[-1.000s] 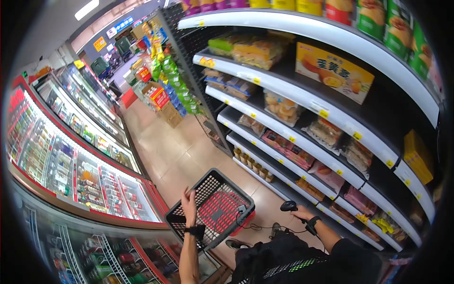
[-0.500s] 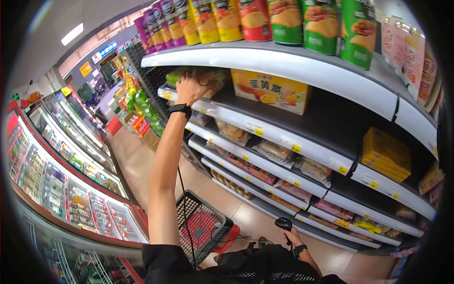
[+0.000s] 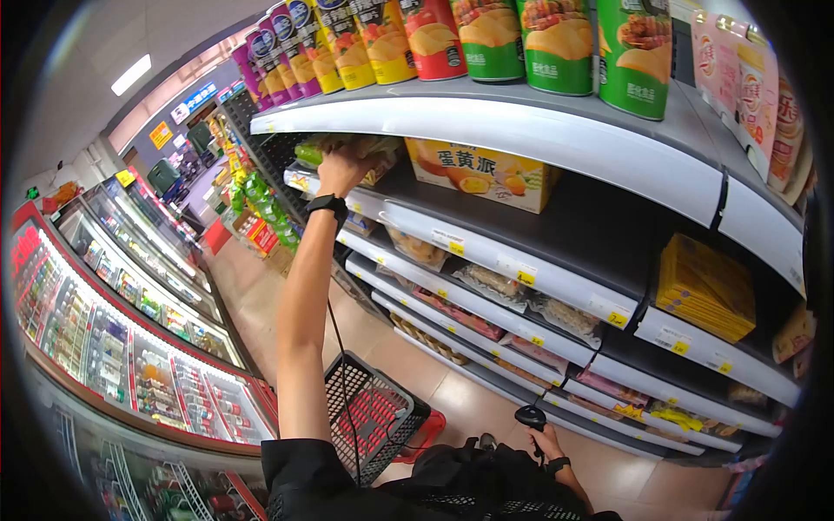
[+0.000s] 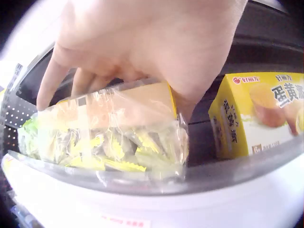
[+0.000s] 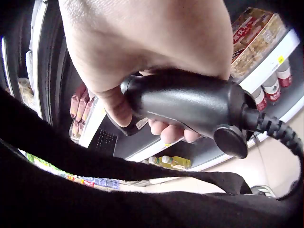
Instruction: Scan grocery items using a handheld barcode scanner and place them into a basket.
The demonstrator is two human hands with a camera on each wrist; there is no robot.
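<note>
My left hand (image 3: pixel 343 165) reaches onto the upper shelf at the back left. In the left wrist view, its fingers and thumb spread over the top and sides of a clear plastic pack (image 4: pixel 114 140) of small yellow-and-green wrapped snacks, gripping it. This pack sits just behind the shelf's clear front lip. Right of it on the same shelf stands a yellow egg yolk pie box (image 4: pixel 237 118). Low beside my body, my right hand (image 3: pixel 547 441) grips a black barcode scanner (image 5: pixel 185 99) by its handle, with a coiled cord running from its end.
A grey shopping basket (image 3: pixel 387 380) with a red bottom stands on the floor below my left arm. Chip cans (image 3: pixel 434 39) line the top shelf above the hand. Yellow packs (image 3: pixel 705 291) lie further right. Glass-door drink coolers (image 3: pixel 113 347) run along the left.
My left hand has risen from over the basket to the upper shelf and taken hold of the clear pack. The right hand keeps the scanner low. The head view has turned toward the shelves.
</note>
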